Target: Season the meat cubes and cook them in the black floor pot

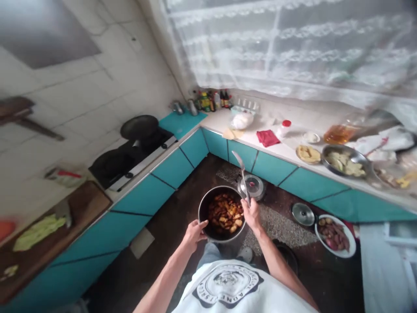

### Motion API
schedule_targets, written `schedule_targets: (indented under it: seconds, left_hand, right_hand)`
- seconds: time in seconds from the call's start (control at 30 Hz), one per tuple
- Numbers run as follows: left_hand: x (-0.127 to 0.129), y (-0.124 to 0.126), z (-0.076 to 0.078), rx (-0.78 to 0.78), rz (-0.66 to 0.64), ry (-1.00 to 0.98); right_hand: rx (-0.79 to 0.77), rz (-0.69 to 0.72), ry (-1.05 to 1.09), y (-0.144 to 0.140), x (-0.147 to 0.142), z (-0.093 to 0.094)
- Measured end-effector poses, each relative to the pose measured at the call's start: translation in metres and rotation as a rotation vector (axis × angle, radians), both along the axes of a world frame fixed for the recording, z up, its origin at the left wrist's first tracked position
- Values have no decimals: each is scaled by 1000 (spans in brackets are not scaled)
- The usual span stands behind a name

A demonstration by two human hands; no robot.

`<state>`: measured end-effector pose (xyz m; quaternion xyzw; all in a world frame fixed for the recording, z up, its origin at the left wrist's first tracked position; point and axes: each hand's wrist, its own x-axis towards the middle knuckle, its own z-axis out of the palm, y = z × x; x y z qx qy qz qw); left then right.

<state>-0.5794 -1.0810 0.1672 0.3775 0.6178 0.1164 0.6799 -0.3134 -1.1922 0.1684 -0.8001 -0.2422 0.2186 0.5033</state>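
Observation:
In front of my body I carry a dark round pot (206, 232) filled with browned chunks of food (224, 212) in a dark sauce. My left hand (194, 234) is closed on the pot's left side, thumb over the rim. At the right side my right hand (252, 213) is closed around the handle of a metal spatula (241, 164), whose blade points up and away from the pot. That hand also sits against the pot's right edge; whether it grips a handle there is hidden.
Left counter: a stove (130, 167) with a wok (139, 127), and a cutting board (86, 195) with a cleaver (64, 213) and chopped greens. Right counter: a red cloth (267, 138) and a metal bowl (345, 161). On the floor: a lidded pot (256, 187) and a white basin (350, 248).

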Motion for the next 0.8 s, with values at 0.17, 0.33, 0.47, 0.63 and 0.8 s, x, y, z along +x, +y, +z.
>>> schedule_targets:
  seconds: [0.17,0.33,0.47,0.63,0.8]
  left_hand:
    - [-82,0,6,-25,231,104]
    - [-172,15,9,333,386,359]
    - [-212,10,4,423,671,386]
    - [-218,1,-11,430,1146,302]
    - [-232,-29,-3,303,1381,525]
  right_hand:
    - [-47,302,2,85,-69,-11]
    - [-148,530,-43,169,-153,-21]
    - [-194,679,-61,217,-212,-25]
    - [-211,904,-93,268,-266,-35]
    - [-194,1191,3,290,-337,-41]
